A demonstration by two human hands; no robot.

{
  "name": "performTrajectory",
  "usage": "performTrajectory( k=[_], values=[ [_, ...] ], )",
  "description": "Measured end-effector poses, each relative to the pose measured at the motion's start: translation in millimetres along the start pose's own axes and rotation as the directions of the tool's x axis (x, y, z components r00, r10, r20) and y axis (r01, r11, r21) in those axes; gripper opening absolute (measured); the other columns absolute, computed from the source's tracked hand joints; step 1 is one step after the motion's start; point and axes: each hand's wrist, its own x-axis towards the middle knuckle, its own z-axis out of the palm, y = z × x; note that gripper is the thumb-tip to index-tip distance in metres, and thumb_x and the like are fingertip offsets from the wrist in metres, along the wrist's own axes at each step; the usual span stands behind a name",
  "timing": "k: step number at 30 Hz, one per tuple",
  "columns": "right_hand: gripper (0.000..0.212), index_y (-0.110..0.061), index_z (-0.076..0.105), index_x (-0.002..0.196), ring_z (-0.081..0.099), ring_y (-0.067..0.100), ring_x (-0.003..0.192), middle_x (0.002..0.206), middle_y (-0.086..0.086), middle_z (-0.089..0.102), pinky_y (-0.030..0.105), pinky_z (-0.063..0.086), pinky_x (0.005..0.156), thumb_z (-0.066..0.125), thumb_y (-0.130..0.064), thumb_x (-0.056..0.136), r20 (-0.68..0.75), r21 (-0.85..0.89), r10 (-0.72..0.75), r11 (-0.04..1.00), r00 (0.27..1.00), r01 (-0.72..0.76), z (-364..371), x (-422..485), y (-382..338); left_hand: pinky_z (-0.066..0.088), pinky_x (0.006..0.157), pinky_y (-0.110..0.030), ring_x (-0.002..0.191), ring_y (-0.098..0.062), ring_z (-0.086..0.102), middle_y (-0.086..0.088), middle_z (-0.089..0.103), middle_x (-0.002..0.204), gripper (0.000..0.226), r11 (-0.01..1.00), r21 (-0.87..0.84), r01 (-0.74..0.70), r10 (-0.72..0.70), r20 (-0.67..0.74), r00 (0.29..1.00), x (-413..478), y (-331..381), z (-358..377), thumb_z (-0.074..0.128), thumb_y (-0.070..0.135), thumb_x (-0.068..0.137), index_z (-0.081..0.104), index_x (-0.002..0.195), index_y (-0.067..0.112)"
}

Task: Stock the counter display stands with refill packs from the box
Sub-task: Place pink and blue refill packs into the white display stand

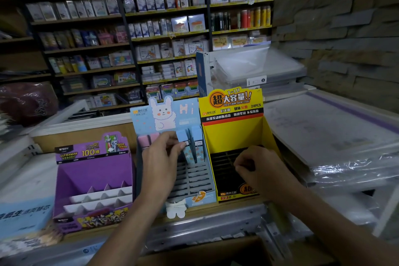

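Head view: stocking looks barely begun. At lower left, the purple stand [92, 179] shows bare white tiers. Right of centre, the yellow stand [233, 134] has dark slots with no packs visible. The blue rabbit stand [170, 114] at centre carries pink packs [146, 141] and blue packs [197, 136] in its top rows only. The left hand [160, 164] pinches one blue refill pack [182, 136] there. The right hand [259, 170] is curled over the yellow stand's slots, and I cannot tell whether it holds anything.
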Motion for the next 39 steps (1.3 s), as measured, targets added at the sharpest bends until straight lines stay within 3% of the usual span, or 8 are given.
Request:
performTrajectory(
  k=[4, 10, 17, 21, 23, 25, 32, 39],
  values=[
    [0.008, -0.021, 0.073, 0.084, 0.063, 0.001, 0.076, 0.079, -0.011, 0.069, 0.017, 0.054, 0.065, 0.069, -0.017, 0.090, -0.001, 0.006, 0.005, 1.000, 1.000, -0.005, 0, -2, 0, 0.043, 0.066, 0.001, 0.083, 0.019, 0.060, 0.027, 0.063, 0.078, 0.010, 0.998, 0.058, -0.007, 0.004, 0.040, 0.999, 0, -1, 2, 0.074, 0.017, 0.090, 0.070, 0.093, 0.025],
    [0.010, -0.021, 0.073, 0.083, 0.063, 0.002, 0.074, 0.079, -0.012, 0.067, 0.014, 0.048, 0.061, 0.067, -0.015, 0.090, 0.018, -0.023, 0.012, 1.000, 1.000, -0.012, 0, -2, -2, 0.051, 0.066, -0.013, 0.077, 0.018, 0.059, 0.028, 0.059, 0.073, 0.004, 0.991, 0.133, -0.014, 0.007, 0.057, 0.998, 2, -7, 5, 0.074, 0.021, 0.091, 0.073, 0.094, 0.022],
    [0.015, -0.025, 0.071, 0.079, 0.062, 0.001, 0.072, 0.076, -0.013, 0.067, 0.013, 0.047, 0.059, 0.066, -0.016, 0.091, 0.027, -0.037, 0.017, 0.999, 0.999, -0.016, -1, -2, -6, 0.061, 0.070, -0.041, 0.073, -0.008, 0.069, 0.008, 0.073, 0.076, 0.007, 0.993, 0.114, 0.040, -0.049, 0.078, 0.996, 3, -8, 7, 0.072, 0.021, 0.093, 0.073, 0.090, 0.015],
    [0.011, -0.022, 0.074, 0.086, 0.063, 0.002, 0.076, 0.081, -0.015, 0.068, 0.020, 0.054, 0.066, 0.067, -0.015, 0.092, 0.007, 0.001, 0.032, 0.999, 0.999, -0.032, -4, -6, -10, 0.060, 0.081, -0.027, 0.086, -0.006, 0.070, 0.004, 0.077, 0.093, 0.018, 0.991, 0.095, 0.093, -0.100, 0.078, 0.992, -1, -3, 1, 0.075, 0.019, 0.090, 0.075, 0.107, 0.013],
    [0.010, -0.020, 0.075, 0.092, 0.063, 0.001, 0.077, 0.082, -0.016, 0.067, 0.016, 0.054, 0.066, 0.068, -0.014, 0.091, -0.043, 0.033, 0.030, 0.999, 0.999, -0.029, -8, -9, -15, 0.049, 0.073, -0.004, 0.083, 0.005, 0.065, 0.014, 0.072, 0.090, 0.021, 0.991, 0.089, 0.103, -0.108, 0.057, 0.993, -6, 2, -7, 0.076, 0.019, 0.089, 0.073, 0.109, 0.016],
    [0.009, -0.020, 0.075, 0.092, 0.062, -0.004, 0.077, 0.082, -0.020, 0.064, 0.009, 0.050, 0.064, 0.070, -0.013, 0.090, -0.102, 0.054, 0.000, 0.999, 0.995, 0.005, -13, -15, -24, 0.043, 0.065, 0.002, 0.078, 0.010, 0.064, 0.021, 0.068, 0.084, 0.017, 0.990, 0.066, 0.121, -0.124, 0.034, 0.992, -13, 8, -18, 0.075, 0.019, 0.089, 0.073, 0.106, 0.020],
    [0.008, -0.015, 0.076, 0.086, 0.065, 0.002, 0.080, 0.082, -0.013, 0.070, 0.008, 0.047, 0.066, 0.075, -0.008, 0.083, -0.150, 0.214, -0.099, 0.968, 0.984, 0.130, -7, -57, -62, 0.056, 0.066, -0.022, 0.075, -0.001, 0.068, 0.018, 0.073, 0.079, 0.013, 0.981, -0.092, 0.171, -0.157, 0.148, 0.977, -82, 7, -57, 0.073, 0.023, 0.089, 0.074, 0.091, 0.036],
    [0.009, -0.017, 0.075, 0.088, 0.062, 0.002, 0.083, 0.084, -0.011, 0.069, 0.019, 0.050, 0.071, 0.068, -0.012, 0.091, 0.126, 0.240, -0.055, 0.970, 0.991, 0.023, 58, -106, -61, 0.056, 0.081, -0.031, 0.088, -0.002, 0.070, 0.022, 0.075, 0.088, 0.012, 0.931, -0.058, 0.360, -0.343, 0.197, 0.918, -163, -36, -68, 0.069, 0.031, 0.083, 0.075, 0.090, 0.039]
  ],
)
